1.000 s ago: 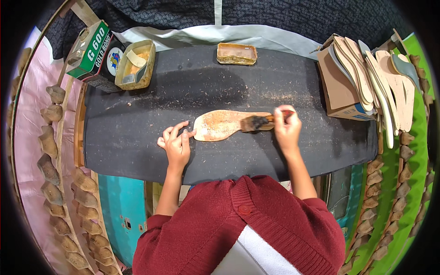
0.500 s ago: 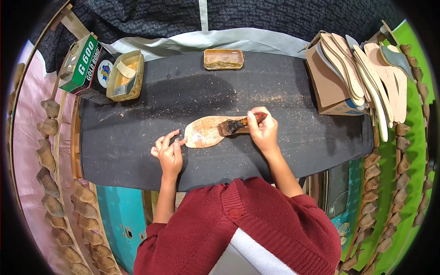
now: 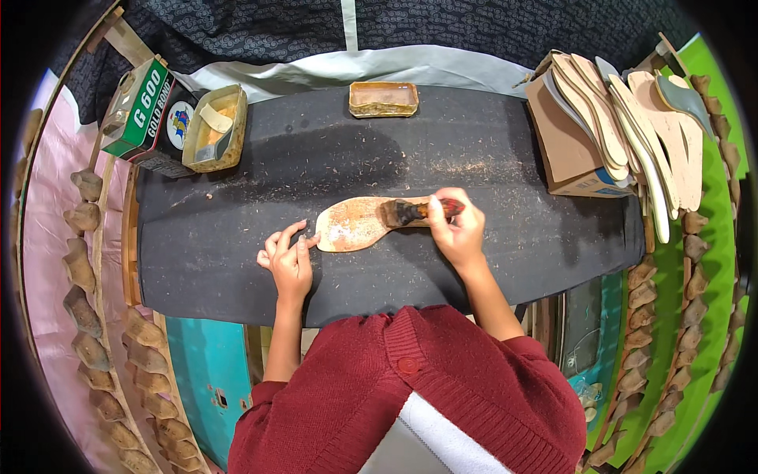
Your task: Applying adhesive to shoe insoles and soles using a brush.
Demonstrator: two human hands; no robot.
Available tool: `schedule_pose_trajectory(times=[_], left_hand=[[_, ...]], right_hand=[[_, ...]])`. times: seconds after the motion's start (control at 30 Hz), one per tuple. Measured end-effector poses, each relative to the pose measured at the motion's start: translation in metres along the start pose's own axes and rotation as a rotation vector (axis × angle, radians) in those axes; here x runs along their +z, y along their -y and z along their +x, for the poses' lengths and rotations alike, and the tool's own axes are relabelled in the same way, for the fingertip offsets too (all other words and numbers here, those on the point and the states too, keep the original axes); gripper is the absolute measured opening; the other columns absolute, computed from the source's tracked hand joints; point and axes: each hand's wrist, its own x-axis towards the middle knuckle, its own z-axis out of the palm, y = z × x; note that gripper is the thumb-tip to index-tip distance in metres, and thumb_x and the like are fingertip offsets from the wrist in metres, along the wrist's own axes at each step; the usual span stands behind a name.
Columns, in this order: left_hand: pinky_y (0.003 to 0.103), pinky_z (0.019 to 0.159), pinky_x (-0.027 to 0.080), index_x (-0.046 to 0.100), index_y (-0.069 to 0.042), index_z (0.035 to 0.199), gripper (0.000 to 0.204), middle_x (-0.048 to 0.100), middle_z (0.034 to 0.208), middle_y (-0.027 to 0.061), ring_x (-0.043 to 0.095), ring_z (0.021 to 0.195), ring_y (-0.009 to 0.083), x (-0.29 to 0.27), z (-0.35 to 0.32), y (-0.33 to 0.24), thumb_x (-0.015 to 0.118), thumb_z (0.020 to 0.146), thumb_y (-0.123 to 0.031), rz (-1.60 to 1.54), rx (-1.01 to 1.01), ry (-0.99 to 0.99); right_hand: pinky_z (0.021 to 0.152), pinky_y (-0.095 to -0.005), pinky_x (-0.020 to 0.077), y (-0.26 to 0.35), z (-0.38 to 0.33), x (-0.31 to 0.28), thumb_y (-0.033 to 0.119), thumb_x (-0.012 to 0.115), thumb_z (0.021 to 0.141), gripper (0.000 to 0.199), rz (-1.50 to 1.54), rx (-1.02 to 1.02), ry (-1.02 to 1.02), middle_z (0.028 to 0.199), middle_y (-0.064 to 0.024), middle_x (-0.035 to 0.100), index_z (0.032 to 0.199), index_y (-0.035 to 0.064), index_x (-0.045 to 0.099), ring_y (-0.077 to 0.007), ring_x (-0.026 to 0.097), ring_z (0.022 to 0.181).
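Observation:
A tan shoe insole (image 3: pixel 346 226), blotchy with brown and whitish patches, lies flat mid-table with its wide end to the left. In my right hand (image 3: pixel 460 233) is a brush (image 3: pixel 409 212) with a reddish-brown handle and dark bristles. Its bristles press on the insole near the narrowing middle; my hand and the brush partly cover the right end. At the wide end my left hand (image 3: pixel 289 257) holds nothing. Its fingers are apart, and one fingertip touches the insole's left edge.
Dark cloth strewn with shavings covers the table (image 3: pixel 237 261). Far left stand a metal can (image 3: pixel 148 118) and a tub (image 3: pixel 197 162) with a scraper inside. A shallow tray (image 3: pixel 384 113) sits at the back. Insoles (image 3: pixel 643 142) overhang a cardboard box (image 3: pixel 564 154) at right.
The brush and my right hand have shifted slightly right along the insole. My left hand stays at the wide end. The whole view has moved a little.

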Motion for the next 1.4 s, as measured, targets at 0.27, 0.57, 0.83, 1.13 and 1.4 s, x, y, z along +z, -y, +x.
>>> schedule_pose_trajectory(times=[0.27,0.57,0.83,1.13,1.4], left_hand=[[0.038,0.084,0.017,0.069,-0.016,0.080,0.027,0.058,0.103,-0.0029,0.040,0.098,0.0205,-0.001,-0.002,0.001,0.043,0.084,-0.022,0.011,-0.009,0.005],[0.037,0.084,0.017,0.069,-0.017,0.081,0.027,0.058,0.103,-0.0031,0.040,0.097,0.0202,0.001,0.000,0.002,0.043,0.084,-0.021,0.003,0.010,0.006],[0.037,0.083,0.017,0.069,-0.017,0.080,0.027,0.058,0.102,-0.0029,0.041,0.097,0.0200,0.000,-0.003,0.003,0.043,0.084,-0.022,0.010,-0.005,-0.008],[0.037,0.083,0.017,0.069,-0.016,0.080,0.027,0.058,0.102,-0.0034,0.041,0.096,0.0197,0.000,-0.001,0.002,0.043,0.084,-0.022,0.008,0.010,-0.003],[0.037,0.083,0.017,0.069,-0.016,0.080,0.027,0.058,0.102,-0.0042,0.041,0.096,0.0190,0.000,-0.003,0.001,0.043,0.085,-0.022,0.012,0.012,-0.017]], right_hand=[[0.051,-0.0204,0.0422,-0.024,-0.010,-0.038,0.010,0.057,0.080,0.009,-0.042,0.053,-0.065,0.065,-0.0020,0.054,0.078,0.0013,0.053,-0.0061,0.051,0.056],[0.048,-0.0206,0.0401,-0.015,-0.006,-0.040,0.009,0.058,0.079,0.009,-0.094,0.044,-0.130,0.062,-0.0016,0.053,0.079,0.0011,0.054,-0.0056,0.049,0.054],[0.049,-0.0209,0.0413,-0.024,-0.011,-0.056,0.009,0.059,0.078,0.009,-0.121,0.015,-0.041,0.063,-0.0025,0.054,0.078,0.0021,0.054,-0.0076,0.052,0.054],[0.049,-0.0229,0.0416,-0.022,-0.014,-0.060,0.007,0.060,0.075,0.007,-0.199,-0.042,-0.104,0.062,-0.0053,0.055,0.074,0.0017,0.054,-0.0128,0.053,0.051],[0.052,-0.0203,0.0410,-0.036,-0.015,-0.064,0.009,0.058,0.079,0.008,-0.090,0.040,-0.068,0.064,-0.0012,0.054,0.078,0.0021,0.053,-0.0057,0.051,0.057]])
